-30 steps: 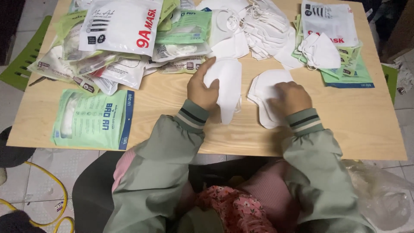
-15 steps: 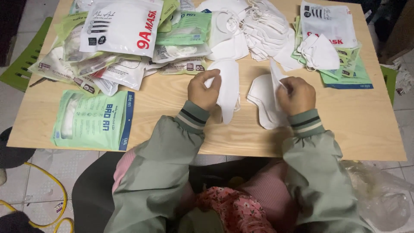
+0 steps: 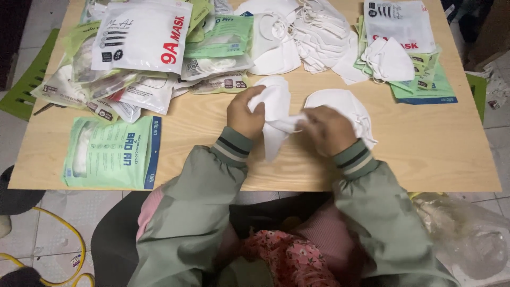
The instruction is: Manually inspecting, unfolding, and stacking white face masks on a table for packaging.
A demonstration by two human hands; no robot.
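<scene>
My left hand (image 3: 245, 113) grips a folded white face mask (image 3: 275, 111) held just above the wooden table (image 3: 425, 154). My right hand (image 3: 328, 129) pinches the same mask's lower right edge, so both hands meet at its middle. Under and behind my right hand lies a second white mask (image 3: 340, 101), flat on the table. Both sleeves are grey-green with striped cuffs.
A heap of loose white masks (image 3: 303, 32) lies at the table's far middle. Packaged masks in green and white bags (image 3: 143, 48) pile at the far left, one green pack (image 3: 114, 151) lies at the near left, more packs (image 3: 409, 48) at the far right. A crumpled clear plastic bag (image 3: 467, 234) sits on the floor right.
My hands, each resting on a separate mask before, have come together. The left mask is lifted and my right hand has left the right mask and taken hold of its edge.
</scene>
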